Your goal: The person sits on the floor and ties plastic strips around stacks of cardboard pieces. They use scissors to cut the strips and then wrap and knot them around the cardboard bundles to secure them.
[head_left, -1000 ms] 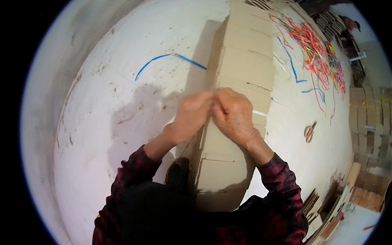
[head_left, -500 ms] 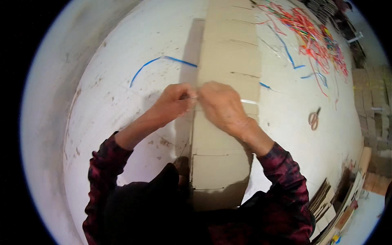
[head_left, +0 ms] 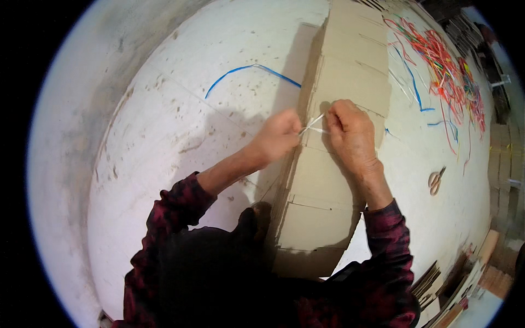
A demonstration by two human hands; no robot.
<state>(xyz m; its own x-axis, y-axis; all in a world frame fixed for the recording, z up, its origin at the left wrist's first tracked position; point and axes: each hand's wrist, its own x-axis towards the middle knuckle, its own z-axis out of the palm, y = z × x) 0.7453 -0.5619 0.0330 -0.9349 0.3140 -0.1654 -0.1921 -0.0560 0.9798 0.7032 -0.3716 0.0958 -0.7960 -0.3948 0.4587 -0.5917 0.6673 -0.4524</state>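
A long stack of flat brown cardboard (head_left: 350, 71) runs away from me across the pale floor. White plastic strapping (head_left: 314, 121) crosses over itself at the stack's left edge, between my two hands. My left hand (head_left: 279, 135), somewhat blurred, is closed on one end just off that edge. Above the cardboard, my right hand (head_left: 353, 128) is closed with its fingers pinched on the other end. A blue strap (head_left: 235, 70) extends in a curve from under the stack's left side onto the floor.
On the floor at the far right lies a tangled heap of red and mixed-colour straps (head_left: 437, 65). Scissors (head_left: 436, 181) rest to the right of the stack. More cardboard pieces (head_left: 429, 290) stand at the lower right, and a wall (head_left: 65, 164) rises on the left.
My hands have drawn apart, and the crossed white strapping now shows between them. The whole view has shifted, so the stack appears farther right and tilted.
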